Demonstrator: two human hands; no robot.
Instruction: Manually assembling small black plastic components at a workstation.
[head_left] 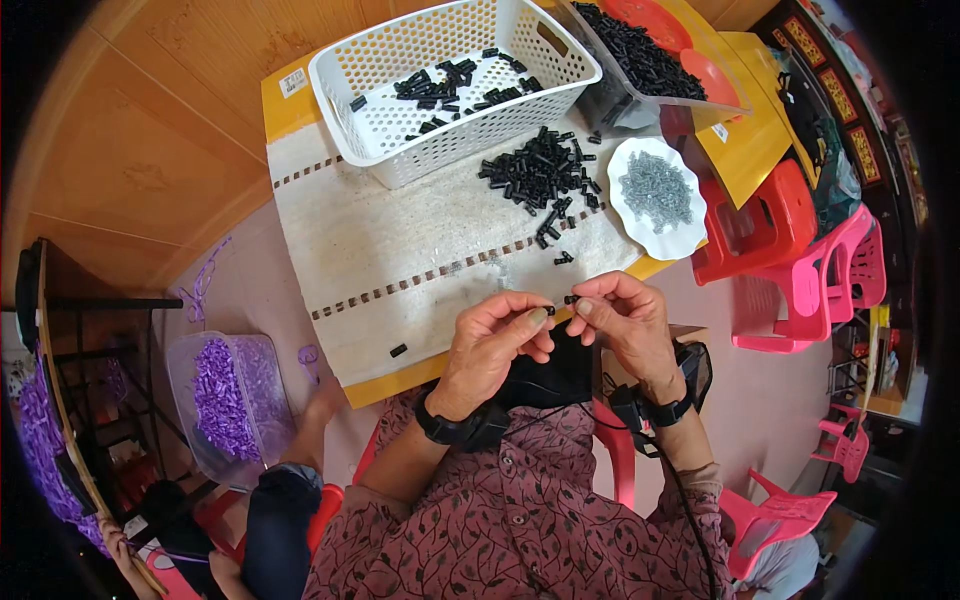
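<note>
My left hand [492, 350] is closed over the table's near edge, pinching a small black plastic piece [549, 311] between thumb and fingers. Close beside it, my right hand [628, 322] grips another small black part [571, 300] with thumb and forefinger. A narrow gap separates the two parts. Beyond my hands lies a heap of short black tubular pieces [535, 172], with a few strays trailing toward me. To its right, a scalloped white plate [632, 228] holds many small clear pieces. One lone black piece [398, 350] rests near the front edge, left of my left hand.
A perforated white basket [375, 150] with scattered black pieces stands at the back. Beside it is a clear bin [640, 118] full of them. Pink chairs [790, 300] stand right. On the left, a tub of purple pieces [268, 385] sits near another person's arm [318, 415].
</note>
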